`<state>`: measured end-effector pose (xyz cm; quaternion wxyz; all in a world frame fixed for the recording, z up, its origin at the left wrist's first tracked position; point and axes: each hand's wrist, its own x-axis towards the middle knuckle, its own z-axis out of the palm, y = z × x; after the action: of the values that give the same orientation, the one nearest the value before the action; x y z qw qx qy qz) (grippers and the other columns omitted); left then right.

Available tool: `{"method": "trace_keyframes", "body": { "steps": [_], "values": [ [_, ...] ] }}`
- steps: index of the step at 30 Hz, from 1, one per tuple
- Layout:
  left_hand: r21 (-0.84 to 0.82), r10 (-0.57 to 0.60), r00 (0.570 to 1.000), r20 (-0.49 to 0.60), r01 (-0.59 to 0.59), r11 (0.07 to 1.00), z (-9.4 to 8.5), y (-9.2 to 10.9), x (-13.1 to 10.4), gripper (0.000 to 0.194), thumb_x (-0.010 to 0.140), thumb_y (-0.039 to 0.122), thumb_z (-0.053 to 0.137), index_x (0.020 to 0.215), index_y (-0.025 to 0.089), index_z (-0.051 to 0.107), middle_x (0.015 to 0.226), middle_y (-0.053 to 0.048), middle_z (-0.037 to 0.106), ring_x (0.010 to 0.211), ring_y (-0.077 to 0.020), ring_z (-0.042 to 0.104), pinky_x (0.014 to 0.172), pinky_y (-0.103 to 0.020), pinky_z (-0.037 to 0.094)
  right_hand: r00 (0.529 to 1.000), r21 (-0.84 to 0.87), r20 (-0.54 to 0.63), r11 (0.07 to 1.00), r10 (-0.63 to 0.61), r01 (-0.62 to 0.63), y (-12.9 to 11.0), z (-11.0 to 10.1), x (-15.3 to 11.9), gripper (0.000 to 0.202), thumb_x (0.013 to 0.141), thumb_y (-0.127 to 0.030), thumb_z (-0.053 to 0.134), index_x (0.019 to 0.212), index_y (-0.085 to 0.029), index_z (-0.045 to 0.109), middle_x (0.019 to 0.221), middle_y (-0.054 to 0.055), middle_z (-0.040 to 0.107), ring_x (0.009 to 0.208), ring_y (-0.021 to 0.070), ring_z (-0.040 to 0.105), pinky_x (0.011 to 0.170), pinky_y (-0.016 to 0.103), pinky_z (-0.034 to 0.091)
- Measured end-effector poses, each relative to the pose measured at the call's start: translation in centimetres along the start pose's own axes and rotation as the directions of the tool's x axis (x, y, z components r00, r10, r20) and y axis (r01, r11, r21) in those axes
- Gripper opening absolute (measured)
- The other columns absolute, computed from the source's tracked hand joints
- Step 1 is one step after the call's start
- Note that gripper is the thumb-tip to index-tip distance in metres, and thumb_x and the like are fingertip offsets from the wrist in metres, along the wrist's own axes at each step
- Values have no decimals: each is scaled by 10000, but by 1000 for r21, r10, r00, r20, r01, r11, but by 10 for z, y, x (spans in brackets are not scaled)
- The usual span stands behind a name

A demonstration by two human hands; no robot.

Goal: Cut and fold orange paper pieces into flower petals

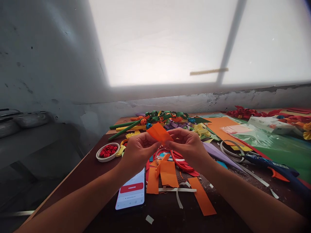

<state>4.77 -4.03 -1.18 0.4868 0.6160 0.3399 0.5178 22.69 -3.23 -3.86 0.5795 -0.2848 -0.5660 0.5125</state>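
Note:
Between my hands, a small orange paper piece (159, 132) is raised above the table. My left hand (138, 147) pinches its lower left part, thumb against fingers. My right hand (186, 144) pinches its lower right edge the same way, the two thumbs close together. Beneath them lie orange paper pieces (169, 174), some overlapping, and a separate orange strip (202, 196) to the right. Red-handled scissors (183, 165) are partly hidden behind my right hand. A lit phone (131, 191) rests below my left hand.
A white tape ring (108, 152) holding red paper bits lies at the left. Colourful paper chains (170, 115) and green rolls (122, 125) are at the back. Orange sheets (222, 129), a plastic bag (257, 139) and a purple paper cone (220, 155) lie right. White scraps dot the front.

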Motion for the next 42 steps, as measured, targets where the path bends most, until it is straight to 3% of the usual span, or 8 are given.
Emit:
{"method": "trace_keyframes", "body": {
  "steps": [8, 14, 18, 25, 29, 32, 37, 42],
  "values": [
    [26, 82, 996, -27, -81, 996, 1, 0, 1, 234, 675, 192, 855, 759, 135, 644, 709, -6, 716, 643, -118, 654, 620, -216, 530, 997, -21, 36, 998, 63, -62, 2, -1, 0, 379, 674, -269, 888, 1008, -194, 725, 787, 25, 745, 722, 178, 701, 717, 314, 574],
    [-58, 38, 993, -115, -45, 997, 0, -3, 0, 576, 722, 222, 836, 1189, 239, 499, 724, 52, 692, 677, -142, 680, 655, -256, 543, 995, 65, 16, 993, 94, -95, -3, -1, 0, 404, 672, -287, 891, 1021, -191, 710, 804, 36, 758, 699, 174, 711, 732, 334, 589],
    [-23, -4, 1000, 28, 5, 1000, -4, -6, 1, 262, 756, 322, 812, 894, 138, 687, 812, -48, 731, 777, -181, 690, 748, -299, 548, 995, 78, 23, 992, 96, -97, -5, -1, 0, 441, 652, -278, 902, 1038, -190, 709, 774, 24, 750, 706, 179, 722, 745, 334, 594],
    [-28, -4, 999, 43, 6, 1000, -4, -9, 1, 225, 783, 353, 790, 766, 137, 728, 758, -54, 747, 713, -167, 683, 709, -277, 536, 996, 52, 44, 996, 73, -76, -2, 2, 0, 403, 704, -301, 868, 1049, -199, 688, 791, 33, 757, 687, 187, 725, 714, 334, 592],
    [-58, -6, 999, 32, 8, 998, -5, -7, 4, 183, 824, 318, 752, 814, 144, 695, 778, -33, 709, 725, -142, 641, 730, -265, 522, 996, -141, 63, 987, -66, 74, -6, 1, -6, 407, 825, -287, 763, 1202, -260, 611, 815, 22, 752, 762, 212, 737, 742, 363, 592],
    [-71, -39, 991, 129, 49, 996, -10, -5, 7, 156, 853, 290, 714, 919, 151, 691, 887, -45, 694, 783, -147, 627, 777, -281, 517, 949, -410, 130, 856, -287, 315, -13, -3, -11, 489, 896, -172, 641, 1346, -327, 529, 997, 32, 753, 961, 222, 719, 864, 386, 564],
    [-63, -66, 964, 258, 85, 994, -18, -1, 9, 158, 843, 292, 714, 895, 149, 672, 881, -53, 672, 799, -167, 627, 770, -293, 512, 829, -528, 400, 641, -391, 557, -17, -11, -9, 218, 950, -170, 575, 1064, -264, 736, 1030, 48, 761, 941, 208, 717, 844, 352, 559],
    [-9, -90, 962, 258, 96, 995, -17, 0, 7, 211, 886, 336, 659, 814, 138, 676, 787, -53, 664, 769, -179, 638, 780, -317, 512, 810, -502, 356, 636, -465, 586, -12, -8, -9, 163, 942, -189, 622, 990, -256, 762, 895, 28, 774, 811, 180, 727, 762, 318, 567]
  ]
}}
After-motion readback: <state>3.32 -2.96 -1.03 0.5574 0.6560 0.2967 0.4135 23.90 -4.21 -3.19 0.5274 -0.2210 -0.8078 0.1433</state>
